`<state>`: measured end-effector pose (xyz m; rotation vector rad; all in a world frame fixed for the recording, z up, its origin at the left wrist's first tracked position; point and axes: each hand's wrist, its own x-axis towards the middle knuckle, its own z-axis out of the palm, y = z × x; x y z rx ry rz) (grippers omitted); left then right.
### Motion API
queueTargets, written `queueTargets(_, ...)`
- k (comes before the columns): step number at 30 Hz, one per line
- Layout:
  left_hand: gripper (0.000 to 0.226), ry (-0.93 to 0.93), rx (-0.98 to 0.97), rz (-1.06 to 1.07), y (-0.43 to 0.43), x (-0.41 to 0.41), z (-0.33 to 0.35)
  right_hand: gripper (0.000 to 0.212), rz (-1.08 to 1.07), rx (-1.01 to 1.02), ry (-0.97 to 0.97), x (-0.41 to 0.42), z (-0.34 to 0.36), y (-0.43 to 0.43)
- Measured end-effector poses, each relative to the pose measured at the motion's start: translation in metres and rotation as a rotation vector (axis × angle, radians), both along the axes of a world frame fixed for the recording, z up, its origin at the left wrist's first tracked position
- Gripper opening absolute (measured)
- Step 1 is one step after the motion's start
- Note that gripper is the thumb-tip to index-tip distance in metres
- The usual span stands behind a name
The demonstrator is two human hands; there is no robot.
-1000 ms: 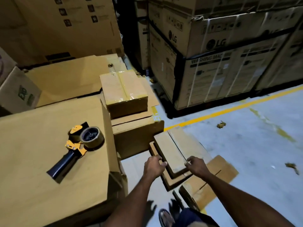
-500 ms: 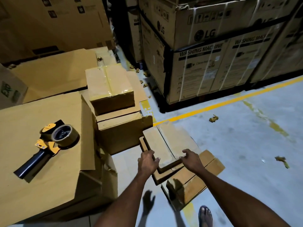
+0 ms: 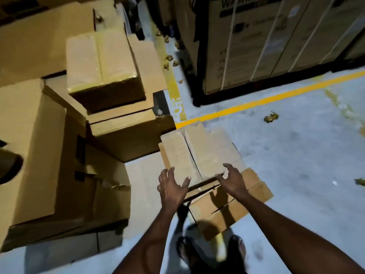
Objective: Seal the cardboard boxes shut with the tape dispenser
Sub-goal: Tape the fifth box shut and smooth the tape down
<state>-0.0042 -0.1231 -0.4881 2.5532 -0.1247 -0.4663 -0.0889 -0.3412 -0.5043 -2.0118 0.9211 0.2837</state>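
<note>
An untaped cardboard box with its two top flaps closed lies on a stack of flat cardboard on the floor. My left hand hovers at its near left corner with fingers spread. At the box's near right edge my right hand is spread too, its thumb at the edge. Neither hand grips anything. A taped box sits on top of a larger box to the left. The tape dispenser is out of view.
A big cardboard sheet covers a low carton at the left. Strapped washing-machine cartons stand at the back right behind a yellow floor line. Scraps of tape lie on the grey floor. My sandalled feet are below.
The view has swung down and right, so the tape dispenser has left the frame. Both hands have let go of the box's near edge and now hover open over it.
</note>
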Motion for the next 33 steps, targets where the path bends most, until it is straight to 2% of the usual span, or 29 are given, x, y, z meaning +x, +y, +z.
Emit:
queueTargets(10, 0.1, 0.108, 0.029, 0.11, -0.027, 0.056, -0.181, 0.082, -0.085, 0.065, 0.039, 0.058, -0.177, -0.024)
queueTargets(14, 0.112, 0.178, 0.009, 0.209, -0.028, 0.058, -0.237, 0.104, -0.11, 0.005, 0.111, 0.074, -0.232, -0.032)
queueTargets(16, 0.12, 0.26, -0.034, 0.294, -0.026, 0.057, -0.259, 0.116, -0.162, 0.026, 0.168, 0.077, -0.251, -0.037)
queueTargets(20, 0.135, 0.475, -0.269, 0.515, -0.023, 0.054, -0.282, 0.137, -0.229, 0.122, 0.216, 0.074, -0.301, -0.049)
queueTargets(22, 0.129, 0.485, -0.303, 0.569, -0.023, 0.053, -0.275, 0.132, -0.261, 0.16, 0.225, 0.074, -0.296, -0.049)
queueTargets(26, 0.12, 0.392, -0.299, 0.666, -0.023, 0.057, -0.225, 0.097, -0.362, 0.177, 0.18, 0.08, -0.229, -0.04)
queueTargets(28, 0.117, 0.347, -0.326, 0.737, -0.021, 0.067, -0.191, 0.088, -0.41, 0.262, 0.115, 0.086, -0.197, -0.038)
queueTargets(31, 0.12, 0.366, -0.483, 0.895, -0.02, 0.082, -0.137, 0.079, -0.501, 0.323, 0.013, 0.098, -0.138, -0.037)
queueTargets(33, 0.102, 0.408, -0.584, 0.996, -0.02, 0.085, -0.099, 0.073, -0.528, 0.294, -0.011, 0.104, -0.096, -0.037)
